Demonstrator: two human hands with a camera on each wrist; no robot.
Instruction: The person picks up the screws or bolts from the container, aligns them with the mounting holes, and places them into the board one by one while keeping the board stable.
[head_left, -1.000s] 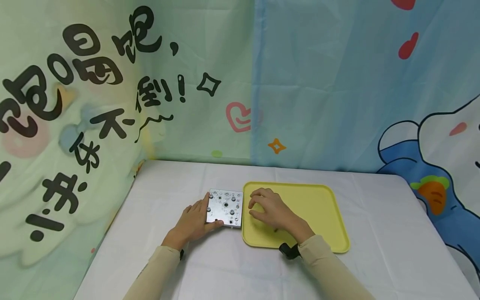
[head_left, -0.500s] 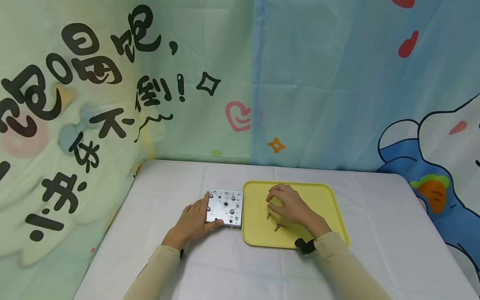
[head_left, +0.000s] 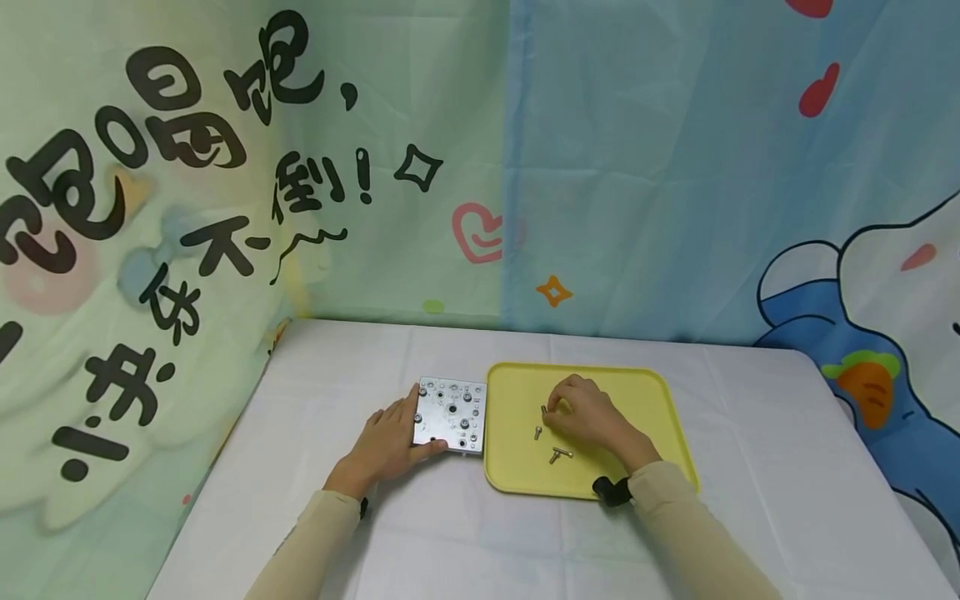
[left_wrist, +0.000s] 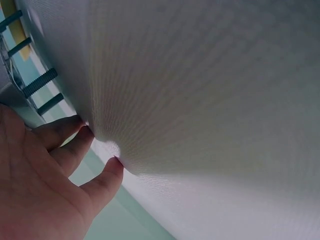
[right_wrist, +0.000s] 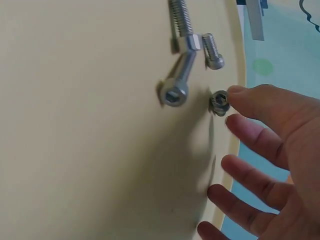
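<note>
left hand (left_wrist: 37, 185) fingers (left_wrist: 102, 182) against white cloth (left_wrist: 210, 100), threaded bolts (left_wrist: 40, 82) beyond

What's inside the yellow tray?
The yellow tray holds three loose bolts, one at the right hand's fingers. Anything under that hand is hidden.
</note>
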